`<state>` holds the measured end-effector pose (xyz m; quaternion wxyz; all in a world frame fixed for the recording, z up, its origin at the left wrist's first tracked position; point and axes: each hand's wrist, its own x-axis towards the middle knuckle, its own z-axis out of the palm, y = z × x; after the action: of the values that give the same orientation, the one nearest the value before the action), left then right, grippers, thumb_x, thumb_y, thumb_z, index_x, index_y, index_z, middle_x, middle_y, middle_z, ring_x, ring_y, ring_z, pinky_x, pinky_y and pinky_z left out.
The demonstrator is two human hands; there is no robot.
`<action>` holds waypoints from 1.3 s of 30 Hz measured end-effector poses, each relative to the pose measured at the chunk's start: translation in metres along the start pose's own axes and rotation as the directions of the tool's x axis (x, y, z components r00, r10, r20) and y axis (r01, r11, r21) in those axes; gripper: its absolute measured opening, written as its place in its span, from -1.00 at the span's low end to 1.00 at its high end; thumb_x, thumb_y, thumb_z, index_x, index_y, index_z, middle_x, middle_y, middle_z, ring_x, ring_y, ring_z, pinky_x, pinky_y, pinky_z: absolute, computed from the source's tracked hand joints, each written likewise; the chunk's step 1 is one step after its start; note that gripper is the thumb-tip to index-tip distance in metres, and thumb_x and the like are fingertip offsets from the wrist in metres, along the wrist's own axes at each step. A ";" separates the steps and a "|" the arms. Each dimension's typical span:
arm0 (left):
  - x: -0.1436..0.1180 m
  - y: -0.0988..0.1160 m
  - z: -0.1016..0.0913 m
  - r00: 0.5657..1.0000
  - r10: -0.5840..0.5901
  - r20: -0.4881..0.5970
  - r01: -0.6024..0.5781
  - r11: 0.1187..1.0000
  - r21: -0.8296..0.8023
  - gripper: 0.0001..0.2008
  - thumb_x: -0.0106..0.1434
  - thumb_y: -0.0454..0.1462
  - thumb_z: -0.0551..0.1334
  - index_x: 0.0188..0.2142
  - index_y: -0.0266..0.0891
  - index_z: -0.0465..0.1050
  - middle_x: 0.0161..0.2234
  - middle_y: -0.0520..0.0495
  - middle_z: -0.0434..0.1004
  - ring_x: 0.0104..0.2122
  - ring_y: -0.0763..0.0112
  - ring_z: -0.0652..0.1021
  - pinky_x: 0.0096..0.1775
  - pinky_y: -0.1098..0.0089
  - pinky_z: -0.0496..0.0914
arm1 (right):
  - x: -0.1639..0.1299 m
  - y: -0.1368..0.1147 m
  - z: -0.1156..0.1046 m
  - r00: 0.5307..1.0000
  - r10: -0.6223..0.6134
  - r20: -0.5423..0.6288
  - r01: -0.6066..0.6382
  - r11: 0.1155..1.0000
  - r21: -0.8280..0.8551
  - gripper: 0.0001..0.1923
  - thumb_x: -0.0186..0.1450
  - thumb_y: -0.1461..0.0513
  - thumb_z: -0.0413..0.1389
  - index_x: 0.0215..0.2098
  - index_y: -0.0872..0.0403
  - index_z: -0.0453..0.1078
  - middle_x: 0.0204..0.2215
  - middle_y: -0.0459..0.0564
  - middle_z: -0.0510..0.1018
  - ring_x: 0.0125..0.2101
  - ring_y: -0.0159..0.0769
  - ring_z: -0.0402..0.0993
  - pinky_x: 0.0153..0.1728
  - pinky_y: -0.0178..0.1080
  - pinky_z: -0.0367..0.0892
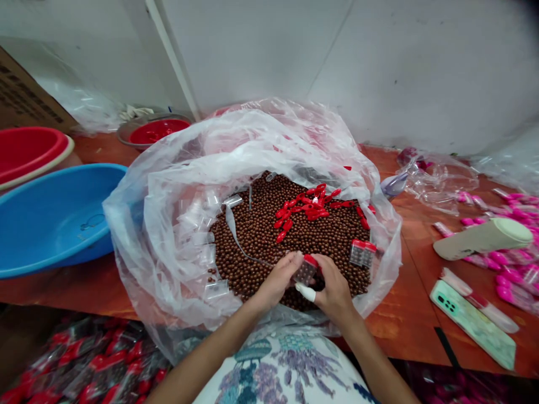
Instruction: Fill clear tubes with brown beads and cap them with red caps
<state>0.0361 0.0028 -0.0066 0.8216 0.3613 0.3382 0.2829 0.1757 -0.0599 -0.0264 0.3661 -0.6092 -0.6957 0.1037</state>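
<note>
Both hands meet over a heap of small round brown balls [256,224] in a big clear plastic bag [168,196]. My left hand [280,278] pinches a small clear container [305,273] with a red cap, filled with brown balls. On its other side my right hand [334,289] grips the same container near the cap. A white covering [306,292] wraps a right-hand digit. Several red caps [314,207] lie on the balls, and two filled containers [362,252] rest at the right. Empty clear tubes [206,205] line the bag's left side.
A blue basin [54,219] and a red basin [29,148] stand left. Finished red-capped containers [92,365] pile below the table [412,280]. A phone [474,325], a pale bottle [482,238] and pink-capped items [522,258] are at the right.
</note>
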 end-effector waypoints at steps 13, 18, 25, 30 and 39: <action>-0.002 -0.004 0.003 0.995 0.024 -0.101 -0.035 0.994 -0.108 -0.57 0.20 0.02 0.02 -0.10 -0.24 0.24 -0.60 0.07 0.36 -0.67 0.52 0.36 -0.59 0.49 0.30 | -0.010 0.003 -0.004 0.901 0.405 0.158 -0.433 0.868 0.242 -0.55 0.12 0.14 0.15 -0.04 0.09 0.25 -0.34 -0.01 0.50 -0.36 -0.24 0.44 -0.32 -0.22 0.37; -0.004 -0.003 0.004 0.995 -0.034 -0.093 0.033 0.999 -0.014 -0.47 0.20 0.06 -0.04 -0.01 -0.26 0.21 -0.64 0.09 0.34 -0.71 0.50 0.33 -0.62 0.45 0.31 | -0.008 0.003 -0.008 0.923 0.362 0.128 -0.384 0.875 0.297 -0.62 0.23 0.11 0.04 0.00 0.04 0.28 -0.19 0.03 0.49 -0.20 -0.20 0.41 -0.15 -0.17 0.31; -0.003 -0.012 0.007 0.993 -0.102 -0.063 0.102 0.995 -0.006 -0.27 0.13 0.23 -0.16 0.03 -0.24 0.24 -0.63 0.05 0.36 -0.67 0.50 0.36 -0.61 0.51 0.23 | -0.001 -0.016 -0.006 0.984 0.012 0.176 -0.014 1.000 0.010 -0.10 0.08 0.10 0.19 0.26 0.07 -0.15 0.01 0.15 0.34 -0.06 -0.06 0.30 -0.08 -0.04 0.28; -0.002 -0.015 0.010 0.991 -0.097 -0.088 0.098 0.995 0.013 -0.39 0.16 0.15 -0.04 -0.06 -0.26 0.31 -0.60 0.05 0.34 -0.64 0.52 0.35 -0.61 0.52 0.23 | -0.002 -0.019 -0.002 0.990 -0.033 0.137 0.043 0.996 -0.073 -0.27 0.12 0.17 0.13 0.20 0.09 -0.03 0.03 0.15 0.30 -0.01 -0.07 0.25 -0.02 -0.02 0.22; -0.004 -0.024 0.006 0.991 -0.009 -0.131 0.034 0.982 0.185 -0.56 0.23 -0.02 -0.04 0.00 -0.18 0.25 -0.56 0.06 0.36 -0.63 0.46 0.35 -0.62 0.47 0.25 | -0.001 -0.015 -0.002 0.980 -0.134 0.144 0.157 0.974 -0.161 -0.38 0.10 0.06 0.11 0.07 0.15 0.17 -0.13 0.18 0.42 -0.13 -0.06 0.32 -0.15 -0.05 0.26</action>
<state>0.0436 -0.0163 -0.0216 0.7633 0.4140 0.4198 0.2639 0.1656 -0.0647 -0.0160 0.2721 -0.5775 -0.7676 0.0563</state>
